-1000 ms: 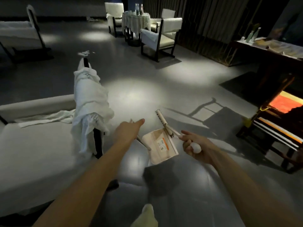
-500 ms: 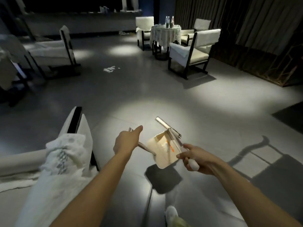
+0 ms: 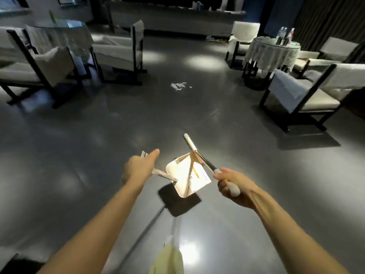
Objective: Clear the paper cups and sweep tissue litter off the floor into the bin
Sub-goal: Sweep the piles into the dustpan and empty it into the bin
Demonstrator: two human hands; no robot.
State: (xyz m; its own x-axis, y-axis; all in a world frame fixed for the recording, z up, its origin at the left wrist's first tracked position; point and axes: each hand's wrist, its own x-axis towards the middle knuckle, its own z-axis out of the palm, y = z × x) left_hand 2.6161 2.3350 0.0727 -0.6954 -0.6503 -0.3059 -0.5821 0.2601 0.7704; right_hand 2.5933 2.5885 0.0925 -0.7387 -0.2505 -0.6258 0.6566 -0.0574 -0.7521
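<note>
Left hand (image 3: pixel 138 172) clamped on dustpan (image 3: pixel 187 177) handle, thumb out. Right hand (image 3: pixel 234 183) wrapped round brush (image 3: pixel 192 146) handle, brush head just beyond the dustpan. Tissue litter (image 3: pixel 178 85) on floor (image 3: pixel 94 155), well beyond the dustpan.

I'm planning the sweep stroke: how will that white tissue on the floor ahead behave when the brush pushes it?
The tissue litter looks crumpled and thin, so probably very light and floppy, folding rather than rolling. The floor is glossy, so it should slide easily. A small scrap lies apart, so bits may scatter.
</note>
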